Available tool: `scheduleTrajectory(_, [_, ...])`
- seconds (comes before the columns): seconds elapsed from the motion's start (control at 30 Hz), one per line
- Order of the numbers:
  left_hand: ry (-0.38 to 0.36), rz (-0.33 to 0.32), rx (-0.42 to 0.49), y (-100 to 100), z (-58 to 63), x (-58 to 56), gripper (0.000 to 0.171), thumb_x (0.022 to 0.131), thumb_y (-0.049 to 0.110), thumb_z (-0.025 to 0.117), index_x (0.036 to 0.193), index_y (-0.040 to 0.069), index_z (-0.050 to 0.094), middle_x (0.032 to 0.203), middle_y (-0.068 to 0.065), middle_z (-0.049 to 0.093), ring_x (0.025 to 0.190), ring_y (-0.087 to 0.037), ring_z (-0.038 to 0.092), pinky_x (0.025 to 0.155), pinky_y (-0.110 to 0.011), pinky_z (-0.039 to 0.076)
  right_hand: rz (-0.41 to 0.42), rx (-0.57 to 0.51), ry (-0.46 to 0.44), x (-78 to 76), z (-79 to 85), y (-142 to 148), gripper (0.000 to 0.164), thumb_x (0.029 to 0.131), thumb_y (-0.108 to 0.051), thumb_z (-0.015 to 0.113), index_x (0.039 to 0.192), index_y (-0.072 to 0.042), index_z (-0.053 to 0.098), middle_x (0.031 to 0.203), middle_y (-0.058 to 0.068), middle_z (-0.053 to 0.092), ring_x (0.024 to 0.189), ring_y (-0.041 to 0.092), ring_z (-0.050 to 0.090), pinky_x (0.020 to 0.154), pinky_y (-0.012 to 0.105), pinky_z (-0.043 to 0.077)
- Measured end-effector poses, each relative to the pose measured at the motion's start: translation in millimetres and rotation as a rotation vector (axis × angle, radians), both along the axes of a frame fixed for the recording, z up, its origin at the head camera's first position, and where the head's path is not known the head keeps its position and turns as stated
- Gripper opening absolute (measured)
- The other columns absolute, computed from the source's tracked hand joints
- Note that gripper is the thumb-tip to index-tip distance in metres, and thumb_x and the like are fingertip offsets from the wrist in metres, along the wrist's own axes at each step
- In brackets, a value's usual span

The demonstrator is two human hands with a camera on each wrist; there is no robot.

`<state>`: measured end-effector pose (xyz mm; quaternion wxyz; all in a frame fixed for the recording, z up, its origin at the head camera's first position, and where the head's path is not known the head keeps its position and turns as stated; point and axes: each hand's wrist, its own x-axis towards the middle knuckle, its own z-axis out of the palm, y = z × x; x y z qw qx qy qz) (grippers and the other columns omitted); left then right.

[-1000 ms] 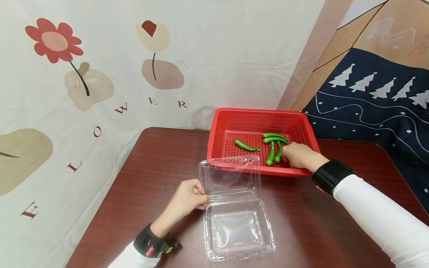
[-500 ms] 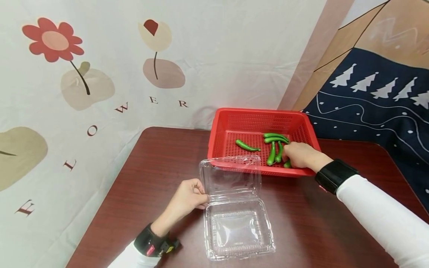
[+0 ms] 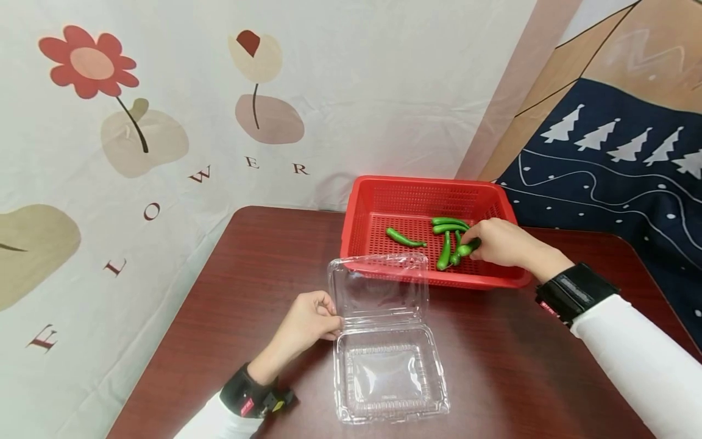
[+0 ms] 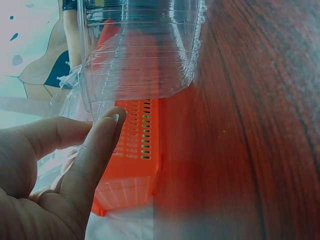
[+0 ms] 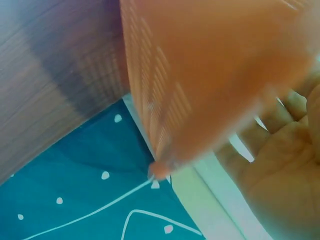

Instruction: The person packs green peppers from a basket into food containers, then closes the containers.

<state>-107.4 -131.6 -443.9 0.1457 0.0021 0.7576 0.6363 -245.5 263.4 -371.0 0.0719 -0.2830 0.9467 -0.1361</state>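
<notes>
A clear plastic clamshell box (image 3: 384, 322) lies opened out on the table, its lid standing up in front of the red basket (image 3: 433, 182). My left hand (image 3: 307, 320) pinches the box's left edge near the hinge between thumb and finger; the left wrist view shows these fingertips (image 4: 116, 118) at the plastic. Over the basket's front right part, my right hand (image 3: 501, 242) holds a green chili pepper (image 3: 467, 249) by its dark stem end. Several other green chili peppers (image 3: 404, 238) lie on the basket floor. The right wrist view shows the palm (image 5: 280, 165) beside the blurred basket wall; the pepper is hidden there.
The dark red wooden table (image 3: 236, 274) carries the basket at its back edge. Behind it hangs a pale cloth (image 3: 351, 91) with printed flowers, and a navy cloth (image 3: 603, 177) with white trees on the right. The basket's front wall stands just behind the clamshell lid.
My right hand has risen from the basket floor and drawn slightly back to the right, bringing up a green chili pepper. My left hand stays at the clamshell.
</notes>
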Motion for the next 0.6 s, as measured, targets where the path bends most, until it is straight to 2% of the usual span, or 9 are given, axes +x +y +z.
scheduleTrajectory(0.23, [-0.001, -0.006, 0.022, -0.9, -1.8, -1.2, 0.017, 0.080, -0.011, 0.072, 0.085, -0.004, 0.058, 0.072, -0.014, 0.072, 0.065, -0.021, 0.072, 0.066, -0.040, 0.068, -0.048, -0.059, 0.085, 12.8, 15.4, 2.4, 0.031, 0.087, -0.011, 0.084, 0.115, 0.000, 0.077, 0.105, 0.015, 0.076, 0.095, 0.030, 0.069, 0.088, 0.056, 0.063])
scheduleTrajectory(0.4, [-0.004, -0.001, 0.025, -1.0, -1.2, -0.7, 0.017, 0.080, -0.011, 0.072, 0.085, -0.004, 0.058, 0.072, -0.014, 0.072, 0.066, -0.022, 0.072, 0.066, -0.040, 0.068, -0.075, -0.128, 0.152, 24.9, 22.8, 0.5, 0.033, 0.089, -0.016, 0.084, 0.118, -0.003, 0.076, 0.102, 0.010, 0.076, 0.091, 0.026, 0.068, 0.083, 0.053, 0.064])
scheduleTrajectory(0.6, [-0.008, 0.003, 0.035, -0.5, -1.5, -0.1, 0.017, 0.080, -0.012, 0.071, 0.086, -0.004, 0.057, 0.074, -0.017, 0.072, 0.067, -0.023, 0.073, 0.066, -0.040, 0.068, -0.089, -0.230, 0.239, 42.4, 28.0, -4.7, 0.032, 0.087, -0.017, 0.087, 0.116, -0.008, 0.076, 0.098, 0.005, 0.076, 0.087, 0.021, 0.068, 0.075, 0.043, 0.063])
